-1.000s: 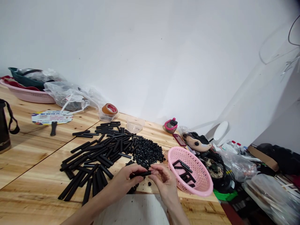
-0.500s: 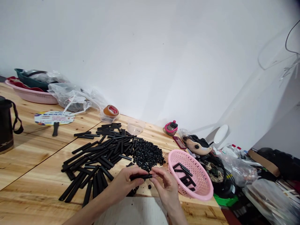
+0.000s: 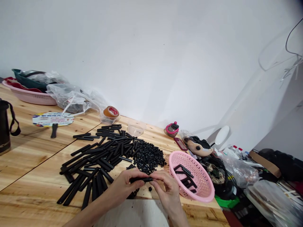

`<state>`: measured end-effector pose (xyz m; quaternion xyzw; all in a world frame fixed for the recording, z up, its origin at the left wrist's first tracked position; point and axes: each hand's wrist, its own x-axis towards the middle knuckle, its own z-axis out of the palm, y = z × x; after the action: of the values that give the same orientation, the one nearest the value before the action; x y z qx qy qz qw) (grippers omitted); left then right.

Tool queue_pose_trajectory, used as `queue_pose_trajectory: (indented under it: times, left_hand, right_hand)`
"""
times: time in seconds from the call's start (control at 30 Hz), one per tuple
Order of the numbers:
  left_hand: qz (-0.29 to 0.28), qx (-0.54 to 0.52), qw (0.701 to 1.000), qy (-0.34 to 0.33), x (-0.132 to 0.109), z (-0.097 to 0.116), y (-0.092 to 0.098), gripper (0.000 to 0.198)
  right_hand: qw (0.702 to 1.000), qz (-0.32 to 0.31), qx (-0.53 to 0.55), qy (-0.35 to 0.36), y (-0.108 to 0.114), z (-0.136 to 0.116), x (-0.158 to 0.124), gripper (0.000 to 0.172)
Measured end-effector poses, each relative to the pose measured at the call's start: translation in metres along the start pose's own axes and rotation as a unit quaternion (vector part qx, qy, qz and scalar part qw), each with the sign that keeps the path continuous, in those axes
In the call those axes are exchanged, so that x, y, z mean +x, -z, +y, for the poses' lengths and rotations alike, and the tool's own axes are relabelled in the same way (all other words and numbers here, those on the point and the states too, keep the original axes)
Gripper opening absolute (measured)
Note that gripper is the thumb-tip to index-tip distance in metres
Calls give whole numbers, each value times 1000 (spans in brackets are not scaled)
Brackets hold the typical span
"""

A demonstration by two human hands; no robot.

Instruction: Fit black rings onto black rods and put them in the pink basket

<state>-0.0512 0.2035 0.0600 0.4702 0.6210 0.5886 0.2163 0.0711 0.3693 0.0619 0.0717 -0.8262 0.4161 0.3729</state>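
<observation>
Pinched between thumb and fingers of my left hand [image 3: 126, 185] is a black tube [image 3: 144, 179], lying roughly level. My right hand [image 3: 167, 188] has its thumb and fingertips closed at the tube's right end; whether a small plug is also between them I cannot make out. Just beyond the hands lies a heap of small black plugs [image 3: 149, 155]. To the left spreads a loose pile of black tubes [image 3: 104, 154]. A pink basket [image 3: 204, 189] to the right of my right hand has several black tubes in it.
A pale board [image 3: 132, 212] lies below my hands. Toward the wall are a roll of brown tape [image 3: 110, 111], a clear plastic tub [image 3: 136, 128], a pink-and-grey bottle [image 3: 172, 129] and a phone [image 3: 180, 143]. A hand fan [image 3: 53, 119] and a dark flask [image 3: 4, 126] stand left.
The right fingertips have closed in on the tube's end, a little further left. The left hand keeps its hold on the tube. The whole view has shifted slightly.
</observation>
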Motion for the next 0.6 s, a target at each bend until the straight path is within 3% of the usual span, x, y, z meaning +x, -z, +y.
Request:
queue_pose_trajectory:
  times: [0.13, 0.4, 0.6]
  left_hand:
    - [13, 18, 1000, 14, 1, 1, 0, 28]
    - [23, 58, 998, -3, 1, -1, -2, 30]
    - [31, 93, 995, -24, 0, -3, -3, 29]
  right_hand:
    - [999, -6, 30, -9, 0, 4, 2, 20]
    - [981, 38, 145, -127, -9, 11, -5, 15]
    - [970, 53, 188, -147, -13, 9, -7, 15]
